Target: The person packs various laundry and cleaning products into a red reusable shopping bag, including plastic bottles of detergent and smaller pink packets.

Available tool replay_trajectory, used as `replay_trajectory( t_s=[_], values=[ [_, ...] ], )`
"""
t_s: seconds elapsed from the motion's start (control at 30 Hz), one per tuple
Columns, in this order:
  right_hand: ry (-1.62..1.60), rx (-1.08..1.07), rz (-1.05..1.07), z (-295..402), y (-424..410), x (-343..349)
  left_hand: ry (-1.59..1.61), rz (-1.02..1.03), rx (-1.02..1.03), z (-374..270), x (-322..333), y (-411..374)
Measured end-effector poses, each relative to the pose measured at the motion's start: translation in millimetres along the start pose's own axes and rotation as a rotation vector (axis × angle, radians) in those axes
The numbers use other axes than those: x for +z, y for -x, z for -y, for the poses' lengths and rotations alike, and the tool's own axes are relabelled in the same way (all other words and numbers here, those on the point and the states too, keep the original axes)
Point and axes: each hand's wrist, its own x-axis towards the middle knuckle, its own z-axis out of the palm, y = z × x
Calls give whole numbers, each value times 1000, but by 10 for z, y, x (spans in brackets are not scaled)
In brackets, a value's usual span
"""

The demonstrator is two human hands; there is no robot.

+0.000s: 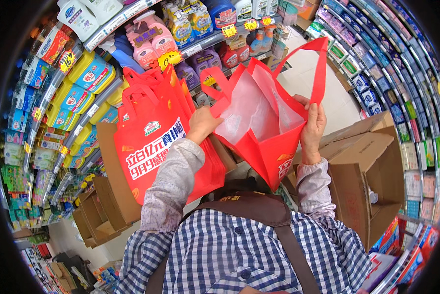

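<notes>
Between my hands a red non-woven shopping bag (256, 145) is spread wide at the mouth, showing its whitish inner lining. My left hand (204, 124) grips its left rim near one handle. On the opposite rim, my right hand (313, 123) pinches the edge below the other handle (321, 70), which stands up in a loop. A stack of matching red bags (154, 139) with printed writing stands to the left, beside my left forearm. Its handles bunch at the top, and a cardboard box (111, 176) shows behind it.
Ahead are shelves with pink spray bottles (152, 36) and purple bottles (201, 60). Yellow-lidded tubs (91, 73) line the left shelving. Opened cardboard cartons (367, 172) stand at my right, near curved-looking shelves of packaged goods (381, 66). Pale floor (301, 70) shows in the aisle.
</notes>
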Motion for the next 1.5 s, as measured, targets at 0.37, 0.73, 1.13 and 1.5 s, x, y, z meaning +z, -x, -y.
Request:
replay_trajectory(
  t_s=[0.37, 0.73, 1.13, 1.5],
  values=[
    [241, -108, -229, -259, -335, -656, 588, -416, 89, -159, -88, -18],
    [747, -638, -179, 570, 240, 171, 338, -302, 267, -575, 300, 149],
    [1518, 450, 973, -1415, -182, 374, 438, 156, 810, -694, 363, 711],
    [1362, 484, 893, -2275, -682, 356, 971, -174, 222, -36, -415, 1016]
  ],
)
